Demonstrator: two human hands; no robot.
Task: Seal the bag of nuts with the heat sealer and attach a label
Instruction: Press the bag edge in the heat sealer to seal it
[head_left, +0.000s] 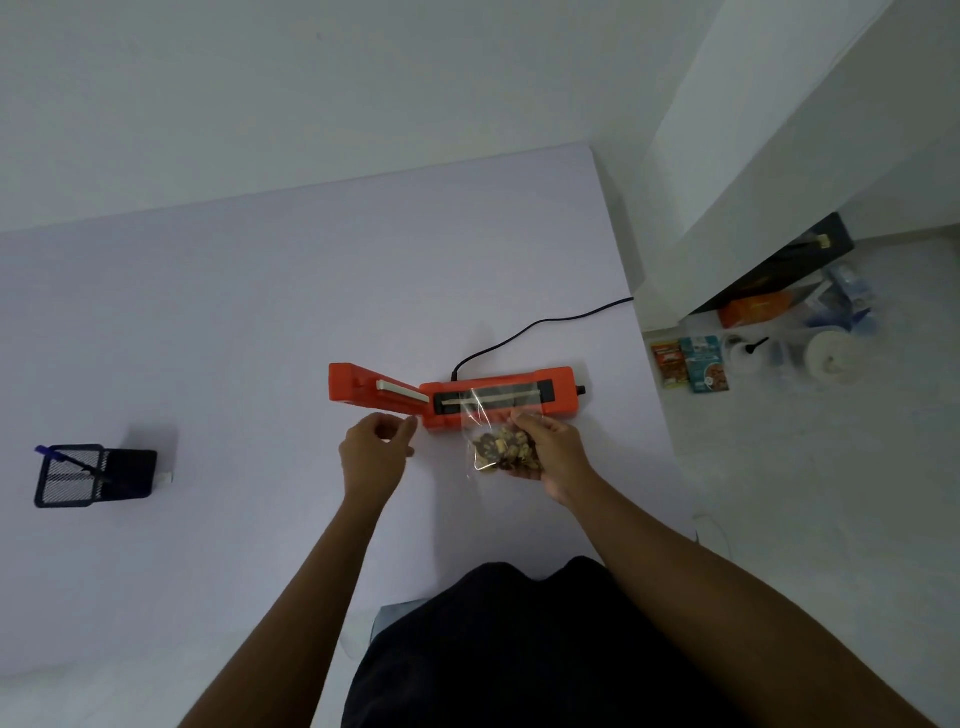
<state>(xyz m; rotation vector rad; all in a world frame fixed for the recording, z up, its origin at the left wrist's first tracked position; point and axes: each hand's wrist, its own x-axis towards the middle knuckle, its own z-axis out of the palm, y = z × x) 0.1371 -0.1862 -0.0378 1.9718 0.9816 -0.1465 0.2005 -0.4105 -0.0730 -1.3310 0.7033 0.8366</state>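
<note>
Orange heat sealer (498, 397) sits across the tabletop (234, 322), lid arm (376, 389) swung up and open at its left end, so the black sealing strip is bare and ready. Power cord (540, 325) runs off the back twd the tabletop's right edge.

Right hand (550, 449) grips the clear bag of nuts (501, 444) from the right side, fingers curled round the lower, filled part. Prob. held that way to keep the nuts bunched low, leaving the empty top film flat; that open top is laid over the sealing strip, touching it, roughly mid-sealer. Bag body hangs just in front of the sealer, over the tabletop.

Left hand (376, 449) holds nothing, fingers loosely curled, thumb and forefinger near each other, just below the raised lid arm. Looks placed to bring the arm down once the bag is lined up, imo; seal not yet made.

Hard to make out: the film is see-through, so its exact top edge on the strip is unclear, can't tell if it lies square. No label seen anywhere. Mesh pen holder (93, 475) stands well apart, far left, w/ a blue pen in it. Packets and tubs on the floor at right are too blurred to name.
</note>
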